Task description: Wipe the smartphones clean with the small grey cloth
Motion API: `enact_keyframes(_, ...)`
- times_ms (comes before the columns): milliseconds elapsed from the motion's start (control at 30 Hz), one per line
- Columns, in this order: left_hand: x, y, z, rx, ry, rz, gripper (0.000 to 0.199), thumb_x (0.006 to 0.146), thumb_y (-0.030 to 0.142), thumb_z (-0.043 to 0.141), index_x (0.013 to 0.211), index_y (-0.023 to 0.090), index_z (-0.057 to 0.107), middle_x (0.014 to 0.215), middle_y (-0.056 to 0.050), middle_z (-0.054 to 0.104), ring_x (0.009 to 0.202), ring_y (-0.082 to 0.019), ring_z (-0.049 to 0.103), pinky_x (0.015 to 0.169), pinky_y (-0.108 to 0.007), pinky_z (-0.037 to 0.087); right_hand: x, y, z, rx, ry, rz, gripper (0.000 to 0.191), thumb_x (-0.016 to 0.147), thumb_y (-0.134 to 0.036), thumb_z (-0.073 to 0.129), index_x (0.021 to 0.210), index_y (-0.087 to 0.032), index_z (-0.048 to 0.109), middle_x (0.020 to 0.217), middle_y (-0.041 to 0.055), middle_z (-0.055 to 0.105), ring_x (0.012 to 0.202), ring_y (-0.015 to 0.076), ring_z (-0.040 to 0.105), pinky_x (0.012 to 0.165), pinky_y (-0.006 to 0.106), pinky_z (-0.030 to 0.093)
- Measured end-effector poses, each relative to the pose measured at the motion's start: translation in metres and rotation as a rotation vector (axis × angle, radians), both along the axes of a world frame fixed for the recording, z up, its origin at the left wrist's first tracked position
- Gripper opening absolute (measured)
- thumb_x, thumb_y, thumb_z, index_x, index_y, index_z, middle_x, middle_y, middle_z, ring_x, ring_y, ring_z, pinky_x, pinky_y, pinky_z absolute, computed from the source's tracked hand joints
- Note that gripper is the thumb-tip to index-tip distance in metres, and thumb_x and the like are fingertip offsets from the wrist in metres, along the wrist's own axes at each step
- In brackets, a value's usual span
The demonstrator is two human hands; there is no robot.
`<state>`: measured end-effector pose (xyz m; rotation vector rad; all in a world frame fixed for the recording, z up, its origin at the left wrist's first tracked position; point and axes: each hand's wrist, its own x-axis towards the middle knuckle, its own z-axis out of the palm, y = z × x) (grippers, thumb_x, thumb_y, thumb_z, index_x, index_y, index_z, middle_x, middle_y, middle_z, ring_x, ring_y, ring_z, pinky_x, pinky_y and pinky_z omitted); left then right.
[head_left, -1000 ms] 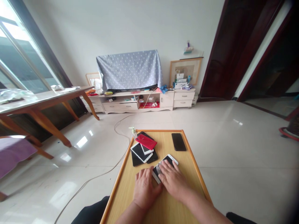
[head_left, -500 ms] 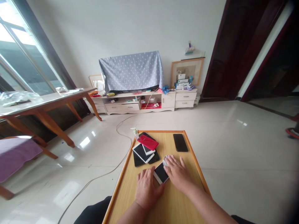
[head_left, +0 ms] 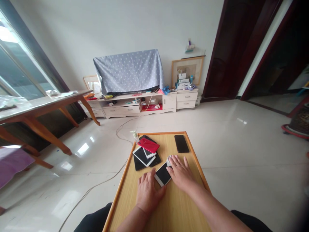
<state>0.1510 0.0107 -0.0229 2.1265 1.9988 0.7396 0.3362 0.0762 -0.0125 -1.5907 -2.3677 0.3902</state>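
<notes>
A white phone with a dark screen (head_left: pixel 163 175) lies on the wooden tray table (head_left: pixel 176 206). My left hand (head_left: pixel 147 190) steadies it, thumb and index finger at the corners of its near end. Under the fingers of my right hand (head_left: pixel 180 172), a crumpled whitish cloth or tissue (head_left: pixel 169 160) is pressed against the phone's far end. To the left sits a pile of devices, with a red phone (head_left: pixel 148 145) on top, a white tablet-like device (head_left: pixel 140 155) and a small white phone (head_left: pixel 149 152) below. A black phone (head_left: pixel 181 143) rests alone at the far right.
A clear pump bottle (head_left: pixel 135 137) stands by the table's far left corner. Beyond are a cream TV cabinet (head_left: pixel 169 102) and a polka-dot cloth (head_left: pixel 130 72). A larger wooden table (head_left: pixel 53 103) is at left, and a cable (head_left: pixel 96 185) runs across the floor.
The whole view has shifted slightly, so the scene sits a little further left and higher. Both hands keep nearly the same places on the white phone.
</notes>
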Motion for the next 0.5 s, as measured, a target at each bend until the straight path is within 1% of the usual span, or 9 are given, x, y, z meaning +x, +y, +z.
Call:
enact_keyframes(67, -0.001, 0.000, -0.002, -0.003, 0.005, -0.012, 0.068, 0.076, 0.041, 0.067, 0.137, 0.019, 0.046, 0.126, -0.011, 0.065, 0.119, -0.030, 0.056, 0.101, -0.047, 0.040, -0.003, -0.012, 0.000, -0.002, 0.028, 0.064, 0.063, 0.103, -0.055, 0.024, 0.155, -0.020, 0.032, 0.161, 0.0089, 0.028, 0.151, 0.0276, 0.018, 0.122, 0.056, 0.003)
enact_keyframes(167, -0.004, 0.001, -0.006, -0.009, 0.005, -0.027, 0.062, 0.081, 0.029, 0.059, 0.140, 0.021, 0.042, 0.127, -0.010, 0.065, 0.118, -0.027, 0.056, 0.100, -0.045, 0.040, -0.017, -0.035, 0.001, -0.003, 0.112, 0.277, 0.058, 0.105, -0.052, 0.022, 0.155, -0.024, 0.032, 0.159, 0.0050, 0.032, 0.151, 0.0221, 0.020, 0.124, 0.050, 0.003)
enact_keyframes(200, -0.005, 0.001, -0.008, -0.011, 0.003, -0.028, 0.062, 0.081, 0.027, 0.057, 0.141, 0.021, 0.041, 0.127, -0.010, 0.065, 0.118, -0.027, 0.056, 0.099, -0.044, 0.040, -0.021, -0.038, 0.001, -0.001, 0.129, 0.322, 0.056, 0.105, -0.051, 0.020, 0.154, -0.026, 0.033, 0.158, 0.0037, 0.035, 0.150, 0.0207, 0.022, 0.124, 0.050, 0.002)
enact_keyframes(233, -0.005, 0.001, -0.008, -0.010, 0.001, -0.027, 0.062, 0.082, 0.027, 0.057, 0.141, 0.021, 0.040, 0.128, -0.010, 0.064, 0.118, -0.027, 0.056, 0.099, -0.044, 0.040, -0.021, -0.037, 0.001, 0.001, 0.133, 0.332, 0.055, 0.106, -0.050, 0.020, 0.154, -0.028, 0.035, 0.157, 0.0028, 0.038, 0.150, 0.0201, 0.024, 0.124, 0.050, 0.001)
enact_keyframes(300, -0.004, 0.001, -0.008, -0.004, -0.003, -0.019, 0.067, 0.080, 0.034, 0.061, 0.142, 0.020, 0.039, 0.127, -0.011, 0.065, 0.119, -0.029, 0.056, 0.100, -0.046, 0.039, -0.017, -0.023, 0.002, 0.000, 0.101, 0.241, 0.054, 0.106, -0.048, 0.018, 0.152, -0.029, 0.038, 0.156, 0.0028, 0.039, 0.149, 0.0213, 0.026, 0.123, 0.053, 0.000)
enact_keyframes(400, -0.002, 0.002, -0.005, 0.005, -0.009, -0.010, 0.075, 0.075, 0.042, 0.066, 0.141, 0.019, 0.040, 0.124, -0.011, 0.066, 0.118, -0.031, 0.057, 0.100, -0.047, 0.039, -0.006, 0.001, 0.001, -0.010, 0.013, 0.010, 0.058, 0.105, -0.050, 0.018, 0.153, -0.024, 0.036, 0.160, 0.0073, 0.032, 0.150, 0.0256, 0.022, 0.122, 0.056, 0.000)
enact_keyframes(433, -0.001, 0.002, -0.005, 0.009, -0.010, -0.007, 0.075, 0.075, 0.043, 0.067, 0.141, 0.019, 0.041, 0.123, -0.012, 0.067, 0.118, -0.031, 0.057, 0.100, -0.047, 0.040, -0.004, 0.003, 0.000, -0.014, -0.003, -0.023, 0.059, 0.105, -0.051, 0.018, 0.154, -0.022, 0.034, 0.161, 0.0081, 0.030, 0.151, 0.0264, 0.019, 0.122, 0.056, 0.000)
enact_keyframes(467, -0.002, 0.003, -0.004, 0.012, -0.011, -0.006, 0.074, 0.075, 0.043, 0.067, 0.140, 0.019, 0.041, 0.123, -0.012, 0.067, 0.117, -0.031, 0.057, 0.100, -0.047, 0.040, -0.005, 0.001, 0.000, -0.018, -0.005, -0.015, 0.060, 0.105, -0.052, 0.018, 0.155, -0.022, 0.032, 0.161, 0.0080, 0.028, 0.151, 0.0265, 0.018, 0.122, 0.055, 0.000)
enact_keyframes(500, -0.002, 0.003, -0.004, 0.013, -0.012, -0.008, 0.073, 0.075, 0.043, 0.066, 0.140, 0.019, 0.042, 0.123, -0.012, 0.067, 0.117, -0.031, 0.058, 0.100, -0.047, 0.040, -0.008, -0.004, -0.001, -0.020, 0.005, 0.028, 0.061, 0.105, -0.052, 0.018, 0.156, -0.022, 0.031, 0.162, 0.0070, 0.026, 0.151, 0.0259, 0.017, 0.122, 0.054, 0.000)
